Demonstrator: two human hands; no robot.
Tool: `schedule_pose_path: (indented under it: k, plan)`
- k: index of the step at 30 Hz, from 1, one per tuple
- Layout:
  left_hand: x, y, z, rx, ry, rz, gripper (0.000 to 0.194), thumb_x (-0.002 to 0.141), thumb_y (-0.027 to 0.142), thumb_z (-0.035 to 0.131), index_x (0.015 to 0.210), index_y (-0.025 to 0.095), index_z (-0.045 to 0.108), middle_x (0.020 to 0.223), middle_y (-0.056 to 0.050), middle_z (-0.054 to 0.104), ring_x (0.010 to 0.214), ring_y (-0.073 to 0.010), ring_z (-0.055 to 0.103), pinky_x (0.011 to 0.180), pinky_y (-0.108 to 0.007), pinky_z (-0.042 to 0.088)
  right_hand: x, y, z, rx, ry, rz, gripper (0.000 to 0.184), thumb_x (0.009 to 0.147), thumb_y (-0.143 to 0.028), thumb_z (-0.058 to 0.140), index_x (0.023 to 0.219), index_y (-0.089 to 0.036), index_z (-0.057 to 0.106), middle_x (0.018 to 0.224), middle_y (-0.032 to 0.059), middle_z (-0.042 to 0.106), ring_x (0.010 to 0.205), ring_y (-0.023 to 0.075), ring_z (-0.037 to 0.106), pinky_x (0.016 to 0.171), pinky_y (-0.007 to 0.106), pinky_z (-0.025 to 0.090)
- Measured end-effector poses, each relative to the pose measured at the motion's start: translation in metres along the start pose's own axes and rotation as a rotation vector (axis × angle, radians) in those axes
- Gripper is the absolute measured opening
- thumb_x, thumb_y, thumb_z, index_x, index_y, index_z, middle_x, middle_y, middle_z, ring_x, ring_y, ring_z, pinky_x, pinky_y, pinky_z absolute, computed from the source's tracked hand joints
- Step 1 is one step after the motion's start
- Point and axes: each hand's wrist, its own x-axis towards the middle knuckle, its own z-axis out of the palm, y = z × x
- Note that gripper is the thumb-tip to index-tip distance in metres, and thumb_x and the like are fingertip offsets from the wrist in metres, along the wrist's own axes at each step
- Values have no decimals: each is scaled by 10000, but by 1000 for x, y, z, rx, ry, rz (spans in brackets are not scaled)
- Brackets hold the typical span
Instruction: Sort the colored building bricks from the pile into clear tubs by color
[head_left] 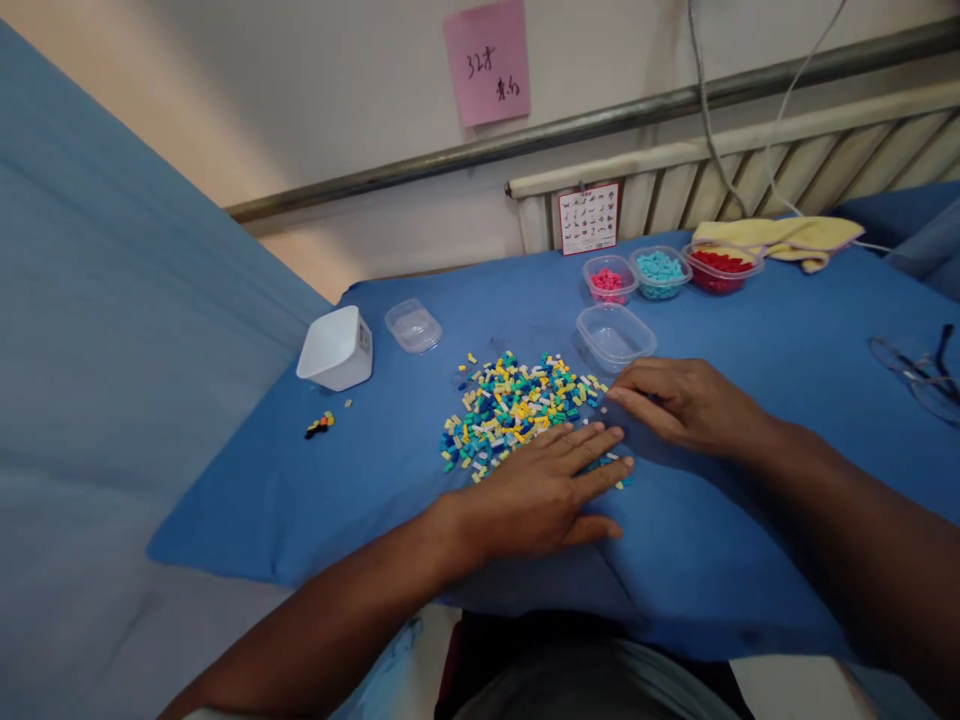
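Note:
A loose pile of small bricks (517, 400) in yellow, white, teal and blue lies spread on the blue cloth. My left hand (544, 490) rests flat over the pile's near side, fingers stretched out and spread, covering some bricks. At the right edge of the pile is my right hand (679, 405), thumb and fingers drawn together in a pinch. Anything between those fingertips is too small or hidden to name. Just behind my right hand stands a see-through plastic tub (616, 335) with no bricks visible in it.
At the back right, tubs hold pink pieces (607, 283), light-blue pieces (660, 270) and red pieces (718, 268). A yellow cloth (780, 238) and glasses (922, 375) lie further right. On the left are a white container (337, 350), a plastic lid (414, 327) and several stray pieces (320, 425).

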Motion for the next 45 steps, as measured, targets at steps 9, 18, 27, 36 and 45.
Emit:
schedule_pose_path:
  k: [9, 18, 27, 36, 45]
  plan:
    - [-2, -37, -8, 191, -23, -285, 656, 1277, 557, 341, 1828, 236, 497, 1961, -111, 289, 1844, -345, 271, 1503, -657, 217, -1, 8, 17, -2, -11, -19, 316, 1205, -363, 605, 1007, -218, 803, 910, 60, 809, 806, 209, 757, 768, 341, 544]
    - [-67, -41, -16, 9, -27, -616, 1050, 1165, 871, 271, 1919, 139, 255, 1987, -225, 110, 1869, -411, 125, 1509, -631, 196, -4, -5, 3, 296, -452, 75, 718, 894, -536, 1004, 1520, -253, 797, 1141, 53, 838, 811, 203, 753, 721, 327, 614]
    - [-24, -60, -2, 88, 88, -520, 949, 1195, 763, 393, 1889, 118, 341, 1960, -278, 203, 1845, -444, 221, 1495, -618, 230, 29, -3, 52, 64, -218, 55, 174, 1011, -211, 786, 1161, -201, 874, 1082, 88, 852, 893, 231, 796, 846, 352, 624]
    - [-19, -59, -4, 90, 32, -397, 941, 1215, 683, 360, 1851, -11, 341, 1932, -282, 285, 1841, -364, 271, 1512, -486, 211, 20, -14, 75, -36, -149, -42, 365, 1121, -175, 578, 1354, -190, 858, 1469, 185, 834, 1414, 335, 783, 1253, 523, 604]
    - [-57, -54, 2, 129, -5, -392, 944, 1207, 753, 289, 1885, 97, 326, 1963, -205, 241, 1861, -345, 206, 1515, -549, 155, -12, -5, 56, -12, -198, -79, 461, 1157, -248, 535, 1515, -249, 826, 1587, 129, 787, 1538, 332, 720, 1360, 609, 534]
